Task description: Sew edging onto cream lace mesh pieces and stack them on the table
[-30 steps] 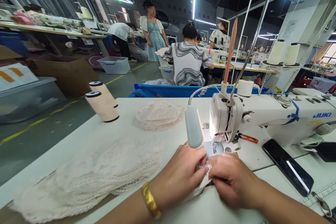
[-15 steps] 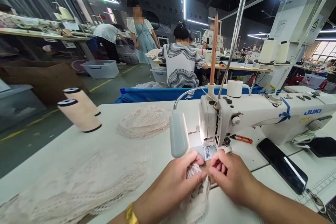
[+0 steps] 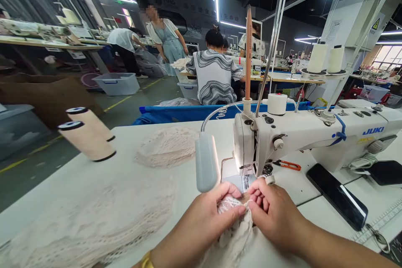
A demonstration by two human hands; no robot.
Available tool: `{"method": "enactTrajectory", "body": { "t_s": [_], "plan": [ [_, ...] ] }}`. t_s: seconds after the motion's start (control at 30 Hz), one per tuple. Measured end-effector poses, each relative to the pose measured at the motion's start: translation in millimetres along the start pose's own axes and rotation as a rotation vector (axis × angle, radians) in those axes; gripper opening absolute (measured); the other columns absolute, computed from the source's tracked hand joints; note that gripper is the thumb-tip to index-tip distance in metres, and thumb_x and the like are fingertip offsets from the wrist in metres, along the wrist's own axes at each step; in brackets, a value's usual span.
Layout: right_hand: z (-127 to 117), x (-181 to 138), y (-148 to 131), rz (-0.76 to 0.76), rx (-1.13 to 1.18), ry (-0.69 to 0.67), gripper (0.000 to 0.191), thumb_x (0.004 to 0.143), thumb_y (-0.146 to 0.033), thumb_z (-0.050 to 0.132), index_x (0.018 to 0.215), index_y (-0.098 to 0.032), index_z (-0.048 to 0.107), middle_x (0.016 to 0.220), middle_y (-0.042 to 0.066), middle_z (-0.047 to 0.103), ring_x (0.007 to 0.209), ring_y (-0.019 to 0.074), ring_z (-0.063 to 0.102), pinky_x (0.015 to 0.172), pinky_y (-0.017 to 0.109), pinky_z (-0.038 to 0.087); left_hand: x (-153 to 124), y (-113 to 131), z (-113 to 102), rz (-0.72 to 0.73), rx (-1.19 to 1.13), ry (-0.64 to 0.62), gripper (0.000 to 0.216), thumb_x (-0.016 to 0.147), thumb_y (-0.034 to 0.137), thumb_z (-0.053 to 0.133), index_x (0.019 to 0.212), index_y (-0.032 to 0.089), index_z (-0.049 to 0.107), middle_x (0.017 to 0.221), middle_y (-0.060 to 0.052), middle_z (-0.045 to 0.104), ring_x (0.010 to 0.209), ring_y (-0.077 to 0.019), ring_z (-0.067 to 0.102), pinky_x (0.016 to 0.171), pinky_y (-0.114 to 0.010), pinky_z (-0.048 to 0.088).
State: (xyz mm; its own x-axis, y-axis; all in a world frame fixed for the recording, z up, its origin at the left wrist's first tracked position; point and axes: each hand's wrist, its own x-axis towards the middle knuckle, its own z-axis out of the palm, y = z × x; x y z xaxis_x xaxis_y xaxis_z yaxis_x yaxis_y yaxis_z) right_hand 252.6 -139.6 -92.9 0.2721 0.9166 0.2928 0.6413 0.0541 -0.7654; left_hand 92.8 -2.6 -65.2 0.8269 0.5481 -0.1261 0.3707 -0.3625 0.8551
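Both hands are together in front of the sewing machine (image 3: 282, 130), just below its needle area. My left hand (image 3: 213, 213) is closed on a strip of cream lace fabric (image 3: 234, 238), thumb on top. My right hand (image 3: 273, 213) pinches the edge of the same lace, its fingertips almost meeting the left ones. The lace hangs down from the fingers toward the table's front edge. Close behind the fingertips lies the metal needle plate (image 3: 241, 182); the lace is not under the presser foot as far as I can see. A grey lamp head (image 3: 207, 163) stands over my left hand.
Lace pieces lie on the left of the table (image 3: 94, 217) and behind the lamp (image 3: 168, 146). Two thread cones (image 3: 88, 142) stand at the left edge. Orange thread snips (image 3: 287, 165), a phone (image 3: 337, 197) and a clear ruler (image 3: 383, 222) lie right. Co-workers are beyond.
My right hand has moved left against the lace and now pinches it beside my left fingers. The view has shifted slightly, and a standing co-worker in the background leans over.
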Motion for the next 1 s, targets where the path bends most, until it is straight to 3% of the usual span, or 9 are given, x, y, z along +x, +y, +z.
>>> {"method": "enactTrajectory", "body": {
  "t_s": [0.13, 0.33, 0.43, 0.57, 0.8, 1.0],
  "plan": [
    [2.3, -1.3, 0.7, -0.107, -0.044, 0.092, 0.013, 0.093, -0.013, 0.056, 0.101, -0.022, 0.06, 0.074, -0.004, 0.056, 0.067, 0.0165, 0.055, 0.065, 0.026, 0.043, -0.4, 6.1, 0.3, -0.028, 0.041, -0.001, 0.037, 0.085, 0.058, 0.063, 0.08, 0.022, 0.072, 0.078, -0.001, 0.072, 0.077, -0.0249, 0.063, 0.07, -0.033, 0.046],
    [2.4, -4.0, 0.6, -0.186, -0.116, 0.124, 0.02, 0.09, -0.011, 0.06, 0.105, -0.024, 0.061, 0.08, -0.002, 0.062, 0.07, 0.0175, 0.057, 0.067, 0.027, 0.045, -2.5, 12.1, -2.9, -0.053, -0.028, 0.002, 0.046, 0.081, 0.066, 0.069, 0.098, 0.024, 0.077, 0.103, -0.004, 0.082, 0.103, -0.0327, 0.072, 0.09, -0.039, 0.052],
    [2.0, -4.9, 1.5, -0.205, -0.133, 0.126, 0.021, 0.09, -0.01, 0.06, 0.107, -0.024, 0.061, 0.082, -0.001, 0.064, 0.071, 0.0179, 0.058, 0.067, 0.027, 0.046, -1.7, 10.7, -4.9, -0.079, -0.001, -0.001, 0.043, 0.08, 0.064, 0.067, 0.091, 0.023, 0.076, 0.097, -0.005, 0.081, 0.097, -0.0329, 0.071, 0.083, -0.038, 0.051],
    [2.8, -5.8, 3.1, -0.241, -0.138, 0.142, 0.024, 0.09, -0.009, 0.059, 0.109, -0.024, 0.061, 0.082, -0.001, 0.064, 0.071, 0.0184, 0.058, 0.069, 0.028, 0.046, 0.1, 9.2, -6.2, -0.084, 0.003, -0.001, 0.043, 0.078, 0.065, 0.069, 0.083, 0.023, 0.07, 0.087, -0.003, 0.074, 0.088, -0.029, 0.066, 0.077, -0.035, 0.047],
    [1.6, -6.3, 0.9, -0.262, -0.136, 0.131, 0.023, 0.091, -0.01, 0.058, 0.109, -0.024, 0.061, 0.086, 0.001, 0.066, 0.074, 0.0191, 0.06, 0.07, 0.029, 0.047, 1.1, 4.7, -5.8, -0.025, -0.079, -0.008, 0.046, 0.076, 0.059, 0.07, 0.073, 0.026, 0.038, 0.071, 0.006, 0.046, 0.07, -0.0175, 0.043, 0.063, -0.029, 0.035],
    [-0.5, -6.5, -1.8, -0.269, -0.13, 0.154, 0.019, 0.093, -0.011, 0.057, 0.107, -0.024, 0.061, 0.081, 0.0, 0.064, 0.071, 0.0187, 0.059, 0.067, 0.029, 0.046, -0.4, 9.1, -4.7, -0.071, -0.128, -0.05, 0.039, 0.074, 0.057, 0.071, 0.077, 0.023, 0.051, 0.074, 0.005, 0.049, 0.074, -0.0181, 0.044, 0.067, -0.03, 0.035]
  ]
}}
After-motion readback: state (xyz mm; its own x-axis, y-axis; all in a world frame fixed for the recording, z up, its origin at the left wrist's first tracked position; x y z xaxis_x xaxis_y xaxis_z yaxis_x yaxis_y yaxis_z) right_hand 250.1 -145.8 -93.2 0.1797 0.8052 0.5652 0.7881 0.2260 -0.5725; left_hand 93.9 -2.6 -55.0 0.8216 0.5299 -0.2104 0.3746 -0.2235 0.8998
